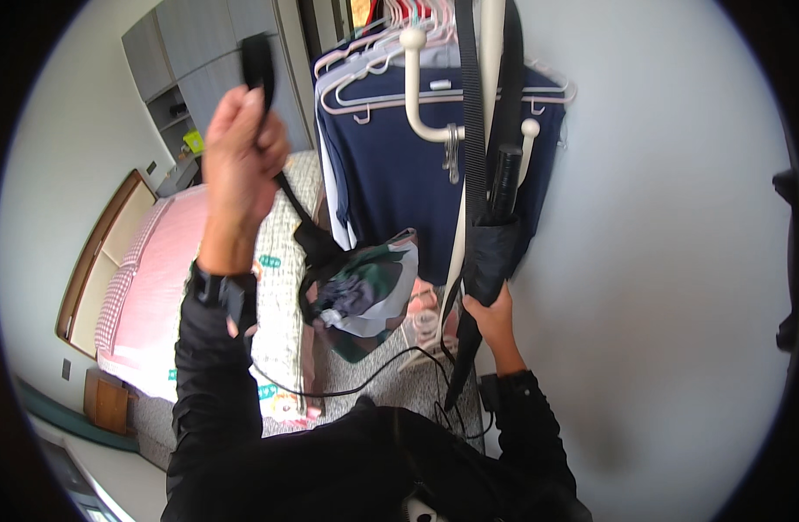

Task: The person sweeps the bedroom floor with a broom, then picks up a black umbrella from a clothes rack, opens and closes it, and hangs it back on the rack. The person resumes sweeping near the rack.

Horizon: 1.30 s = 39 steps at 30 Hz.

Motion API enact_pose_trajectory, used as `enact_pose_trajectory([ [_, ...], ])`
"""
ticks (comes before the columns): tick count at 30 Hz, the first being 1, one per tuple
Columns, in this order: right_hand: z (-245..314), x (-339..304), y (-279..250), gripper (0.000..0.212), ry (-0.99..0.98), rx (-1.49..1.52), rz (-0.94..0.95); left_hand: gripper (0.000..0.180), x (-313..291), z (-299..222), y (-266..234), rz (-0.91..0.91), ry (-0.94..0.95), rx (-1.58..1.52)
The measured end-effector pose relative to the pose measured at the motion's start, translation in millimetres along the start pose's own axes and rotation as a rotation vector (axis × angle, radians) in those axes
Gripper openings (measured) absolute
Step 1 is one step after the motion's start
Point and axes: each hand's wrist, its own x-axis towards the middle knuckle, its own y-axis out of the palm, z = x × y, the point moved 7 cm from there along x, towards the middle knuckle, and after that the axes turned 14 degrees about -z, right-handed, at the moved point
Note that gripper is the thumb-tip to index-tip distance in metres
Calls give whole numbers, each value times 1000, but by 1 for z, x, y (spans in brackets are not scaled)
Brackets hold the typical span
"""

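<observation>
My left hand, raised at the upper left, is closed around a black strap. The strap's top sticks up above the fist, and its lower end runs down to a dark fabric piece beside a heap of green, white and grey cloth. Lower right, my right hand grips a folded black umbrella partway down. The umbrella stands nearly upright with its black handle on top. It is against a cream coat stand, close by black straps that hang there.
A navy top and other clothes hang on hangers behind the stand. To the left is a bed with pink bedding, grey wardrobes beyond. A black cable loops near my body. A pale wall is on the right.
</observation>
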Motion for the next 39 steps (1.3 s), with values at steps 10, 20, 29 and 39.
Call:
enact_pose_trajectory([
  [10, -112, -30, -7, 55, 100, 13, -25, 15, -83, -9, -164, -121, -108, 156],
  [20, -94, -64, 11, 51, 73, -45, -83, 12, -100, 78, -209, -151, -427, 160],
  [29, 84, -17, 55, 46, -78, 126, -119, 2, -81, 103, -138, -32, -514, 200],
  [39, 179, 42, 62, 51, -113, 240, -9, 14, -92, 121, -41, 220, -522, 312],
])
